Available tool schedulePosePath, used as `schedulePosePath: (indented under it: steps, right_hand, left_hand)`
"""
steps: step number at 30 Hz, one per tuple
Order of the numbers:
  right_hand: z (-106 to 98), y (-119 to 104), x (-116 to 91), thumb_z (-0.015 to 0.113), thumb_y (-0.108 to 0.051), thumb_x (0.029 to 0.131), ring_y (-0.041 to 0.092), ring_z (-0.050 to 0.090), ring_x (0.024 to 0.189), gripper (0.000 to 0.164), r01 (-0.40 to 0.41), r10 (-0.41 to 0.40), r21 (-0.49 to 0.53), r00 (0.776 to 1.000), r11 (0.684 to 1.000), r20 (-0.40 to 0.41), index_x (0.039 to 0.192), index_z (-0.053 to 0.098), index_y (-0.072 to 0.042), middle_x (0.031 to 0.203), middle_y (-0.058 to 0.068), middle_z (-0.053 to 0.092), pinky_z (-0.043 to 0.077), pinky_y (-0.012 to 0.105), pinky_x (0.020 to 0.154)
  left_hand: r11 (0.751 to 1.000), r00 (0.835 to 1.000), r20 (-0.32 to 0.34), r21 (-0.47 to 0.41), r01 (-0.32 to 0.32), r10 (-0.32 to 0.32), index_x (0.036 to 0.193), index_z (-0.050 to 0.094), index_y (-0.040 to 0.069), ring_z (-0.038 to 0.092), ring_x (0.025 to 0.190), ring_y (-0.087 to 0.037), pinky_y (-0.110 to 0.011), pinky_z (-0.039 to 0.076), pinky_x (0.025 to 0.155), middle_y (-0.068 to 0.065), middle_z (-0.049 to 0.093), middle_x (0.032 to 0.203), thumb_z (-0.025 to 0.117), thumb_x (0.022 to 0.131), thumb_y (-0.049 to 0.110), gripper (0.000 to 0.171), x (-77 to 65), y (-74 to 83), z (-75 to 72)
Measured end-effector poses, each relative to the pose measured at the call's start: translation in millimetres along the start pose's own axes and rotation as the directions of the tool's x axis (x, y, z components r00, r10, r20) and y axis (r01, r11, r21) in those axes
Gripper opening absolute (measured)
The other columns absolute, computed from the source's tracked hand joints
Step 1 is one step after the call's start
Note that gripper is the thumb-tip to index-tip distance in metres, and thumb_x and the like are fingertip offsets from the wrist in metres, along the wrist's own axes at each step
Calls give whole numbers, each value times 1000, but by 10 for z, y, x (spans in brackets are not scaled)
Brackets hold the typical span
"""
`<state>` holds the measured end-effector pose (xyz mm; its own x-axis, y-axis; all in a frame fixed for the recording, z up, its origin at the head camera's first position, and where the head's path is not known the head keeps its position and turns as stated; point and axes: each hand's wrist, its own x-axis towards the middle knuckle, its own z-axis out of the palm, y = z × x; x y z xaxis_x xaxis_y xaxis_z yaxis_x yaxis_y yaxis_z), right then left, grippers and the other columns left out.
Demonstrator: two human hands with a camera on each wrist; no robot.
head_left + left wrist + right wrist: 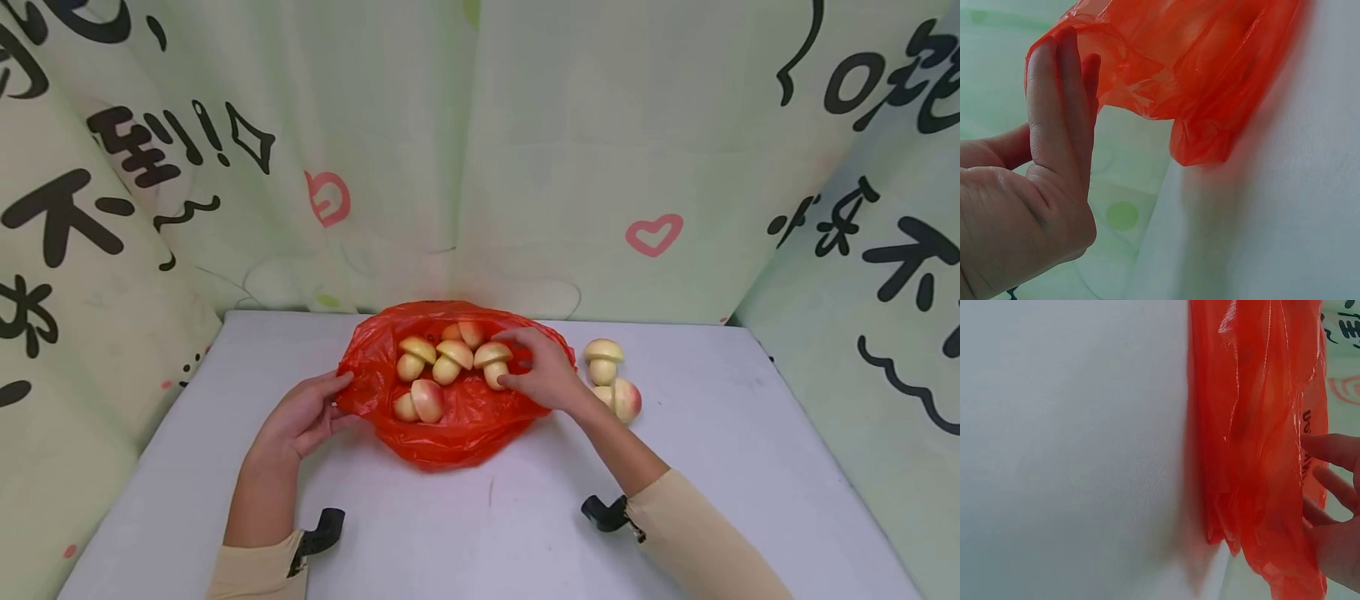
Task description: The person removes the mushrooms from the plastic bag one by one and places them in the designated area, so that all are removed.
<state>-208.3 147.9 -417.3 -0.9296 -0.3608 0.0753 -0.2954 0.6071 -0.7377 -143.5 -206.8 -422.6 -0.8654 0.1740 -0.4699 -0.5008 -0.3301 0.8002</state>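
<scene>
A red plastic bag [457,446] lies wide-mouthed at the middle of the table, with several toy mushrooms [453,361] inside. At the bag's left rim, my left hand [311,412] holds the film between thumb and fingers. In the left wrist view, the fingers [1054,112] reach up against the thin red film. My right hand [543,371] is over the bag's right side, its fingers round a toy mushroom [492,357] with a pale yellow cap, thumb by the stem. The bag wall hides that mushroom in the right wrist view, where the fingers [1335,450] show beyond it.
Right of the bag, a pale mushroom [603,360] and a pink-tinged one [627,400] lie close together on the white table [480,542]. A light green curtain [555,167] with black writing hangs behind and at both sides.
</scene>
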Motion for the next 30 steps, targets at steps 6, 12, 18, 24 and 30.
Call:
schedulePosePath:
  steps: [6, 12, 18, 24, 30]
  right_hand:
    - [69, 20, 29, 83, -9, 87, 34, 51, 139, 56, 3, -2, -77, 1000, 997, 12, 139, 62, -11, 147, 11, 58, 53, 56, 109]
    - [137, 76, 57, 82, -9, 88, 35, 50, 139, 62, -2, 7, -115, 999, 993, 48, 144, 58, -15, 151, 11, 52, 58, 54, 102]
    - [181, 81, 71, 80, -5, 85, 35, 52, 135, 66, 20, -13, -150, 999, 989, 50, 146, 57, -15, 147, 11, 52, 59, 52, 99]
    - [218, 81, 91, 82, -4, 84, 34, 52, 134, 65, 10, -4, -179, 999, 984, 35, 143, 55, -16, 146, 11, 52, 57, 53, 103]
    - [246, 99, 113, 83, -5, 84, 34, 54, 129, 64, -14, 17, -190, 1000, 982, 12, 140, 55, -16, 140, 12, 54, 57, 53, 103]
  left_hand:
    - [1000, 1000, -2, 11, -2, 2, 160, 35, 8, 76, 97, -11, -29, 63, 88, 6, 74, 111, 53, 110, 27, 57, 3, -3, -2]
    - [1000, 1000, -8, 14, -7, 7, 160, 35, 7, 76, 98, -11, -29, 63, 88, 7, 74, 110, 53, 110, 27, 57, -7, 6, -10]
    - [1000, 1000, -13, 24, -13, 13, 160, 36, 8, 77, 98, -11, -28, 63, 88, 7, 75, 110, 54, 109, 28, 57, -9, 9, 0]
    - [999, 1000, -28, 30, -11, 12, 159, 37, 9, 76, 98, -11, -28, 62, 88, 7, 74, 110, 53, 110, 28, 55, -8, 12, -5]
    - [999, 1000, -17, 40, -23, 24, 160, 35, 8, 76, 99, -11, -28, 62, 90, 7, 73, 112, 53, 110, 28, 57, -10, 8, -14]
